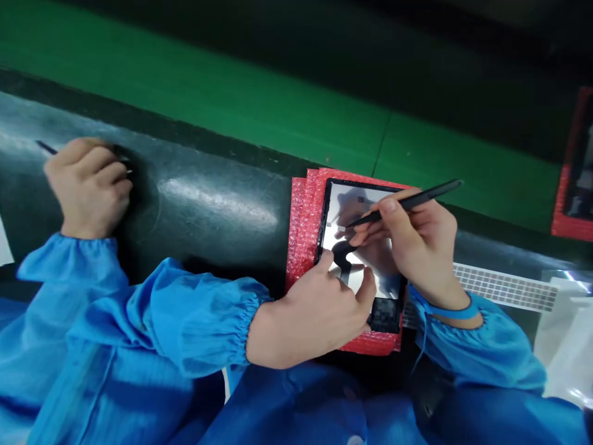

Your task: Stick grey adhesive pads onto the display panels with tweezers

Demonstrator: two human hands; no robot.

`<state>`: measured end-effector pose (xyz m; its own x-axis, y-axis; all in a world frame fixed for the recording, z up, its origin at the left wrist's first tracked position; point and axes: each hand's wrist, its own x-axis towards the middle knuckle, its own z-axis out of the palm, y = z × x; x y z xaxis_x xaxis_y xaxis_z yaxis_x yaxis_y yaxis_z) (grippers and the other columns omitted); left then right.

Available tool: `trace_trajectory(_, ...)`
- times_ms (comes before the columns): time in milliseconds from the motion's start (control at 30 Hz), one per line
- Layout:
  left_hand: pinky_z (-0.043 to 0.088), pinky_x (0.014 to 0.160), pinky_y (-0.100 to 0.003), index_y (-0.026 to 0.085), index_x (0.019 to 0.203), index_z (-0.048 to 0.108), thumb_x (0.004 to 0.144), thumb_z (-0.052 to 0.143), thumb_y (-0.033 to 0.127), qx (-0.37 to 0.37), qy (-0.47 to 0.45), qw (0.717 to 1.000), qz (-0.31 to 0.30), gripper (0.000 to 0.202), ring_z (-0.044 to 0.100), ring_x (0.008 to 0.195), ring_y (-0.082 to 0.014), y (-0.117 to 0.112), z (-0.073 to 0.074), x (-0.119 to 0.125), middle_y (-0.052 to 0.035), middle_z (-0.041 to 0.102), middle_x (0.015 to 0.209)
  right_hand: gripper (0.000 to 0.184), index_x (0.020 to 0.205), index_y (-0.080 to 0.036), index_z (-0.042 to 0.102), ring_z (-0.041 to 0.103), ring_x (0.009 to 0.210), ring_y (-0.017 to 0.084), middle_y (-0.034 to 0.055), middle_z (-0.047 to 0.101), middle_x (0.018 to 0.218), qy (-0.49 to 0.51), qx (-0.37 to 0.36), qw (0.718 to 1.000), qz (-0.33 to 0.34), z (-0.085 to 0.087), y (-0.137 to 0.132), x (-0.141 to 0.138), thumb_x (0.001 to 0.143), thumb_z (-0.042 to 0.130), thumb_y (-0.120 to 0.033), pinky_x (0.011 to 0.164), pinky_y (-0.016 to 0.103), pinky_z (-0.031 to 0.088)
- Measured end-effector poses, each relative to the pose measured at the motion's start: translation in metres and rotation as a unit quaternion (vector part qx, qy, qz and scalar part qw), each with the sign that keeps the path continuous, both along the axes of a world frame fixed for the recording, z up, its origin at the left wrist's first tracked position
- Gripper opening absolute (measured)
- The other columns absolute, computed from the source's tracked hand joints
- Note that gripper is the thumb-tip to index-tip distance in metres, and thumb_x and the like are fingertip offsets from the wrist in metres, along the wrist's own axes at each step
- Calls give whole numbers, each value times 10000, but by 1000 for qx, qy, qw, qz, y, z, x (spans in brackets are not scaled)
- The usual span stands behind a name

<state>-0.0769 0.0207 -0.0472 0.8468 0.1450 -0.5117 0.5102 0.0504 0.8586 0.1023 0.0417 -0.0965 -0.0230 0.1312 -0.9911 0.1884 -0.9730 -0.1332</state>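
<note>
A dark-framed panel with a shiny reflective back [341, 210] lies on red bubble wrap [302, 228] on the dark bench. My left hand [315, 315] rests on the panel's near side, thumb and forefinger pinched at a curved black flex strip [343, 252] on it. My right hand [419, 247] is closed round a slim black tool [417, 199], held like a pen, with its tip pointing down at the panel near the strip. Both arms are in blue sleeves, and a blue band circles my right wrist.
A co-worker's hand [88, 185] in a blue sleeve is closed on a thin dark tool at far left. A green belt [241, 99] runs behind the bench. A white gridded strip [504, 287], clear plastic bags [567, 334] and another red-wrapped panel [574, 179] lie at right.
</note>
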Motion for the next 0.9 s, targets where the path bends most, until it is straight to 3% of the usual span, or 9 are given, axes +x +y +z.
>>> trace_trajectory(133,599,1098,-460,226,1347,791,893,478,808,-25,58,998,22,802,793,1146,-278,-5,-10,7,-57,854,978,382,952,-250,709,781,563,188,12,800,729,23,-38,999,1,-13,-5,-2,963,835,-610,508,266,672)
trace_trajectory(267,622,1049,-451,239,1295,821,880,475,794,-45,72,996,16,775,816,1006,-254,-11,-11,11,-43,831,854,393,959,-195,732,816,610,196,45,828,757,27,-65,997,16,-15,-4,-5,1000,808,-578,533,239,688)
trace_trajectory(433,591,1018,-447,203,1104,866,852,292,818,-25,16,997,-72,878,793,978,-235,-8,-13,8,-52,806,790,346,966,-183,735,827,632,197,42,826,751,21,-60,997,36,-12,-2,-8,1034,788,-519,541,225,690)
trace_trajectory(533,481,912,-515,91,1150,790,954,196,745,9,-5,998,-56,905,784,1081,-216,-5,-15,4,-55,741,722,321,963,-187,734,826,635,189,38,828,764,13,-56,998,40,-11,-2,-9,1041,786,-494,549,224,693)
trace_trajectory(600,450,936,-539,74,1292,741,1018,295,667,24,2,999,-37,791,790,1029,-209,-3,-14,2,-37,699,673,314,962,-188,730,830,643,193,36,827,758,8,-57,998,36,-11,-3,-10,1036,795,-486,553,228,698)
trace_trajectory(700,501,1116,-563,130,1493,682,1017,538,526,37,19,999,-24,636,739,728,-197,-3,-11,2,-3,693,623,332,958,-184,728,825,631,197,39,827,757,2,-56,998,39,-10,-2,-11,1024,806,-500,547,240,701)
trace_trajectory(733,493,1166,-548,97,1533,645,1005,599,458,40,26,999,-17,641,699,648,-184,-4,-9,3,6,698,624,339,959,-183,730,824,629,199,43,829,763,3,-58,997,43,-10,-2,-11,1024,803,-507,544,244,700)
trace_trajectory(800,476,1216,-529,21,1556,599,985,667,353,42,42,998,2,664,629,548,-164,-4,-6,4,23,694,612,344,958,-184,730,826,634,201,44,828,762,3,-57,997,51,-10,-1,-11,1025,800,-514,544,244,697)
trace_trajectory(900,453,1250,-551,12,1533,616,980,708,331,35,49,998,23,645,588,497,-162,-4,-6,4,50,662,568,344,969,-182,734,829,645,205,45,823,749,7,-57,997,60,-10,-1,-11,1031,792,-516,550,246,696)
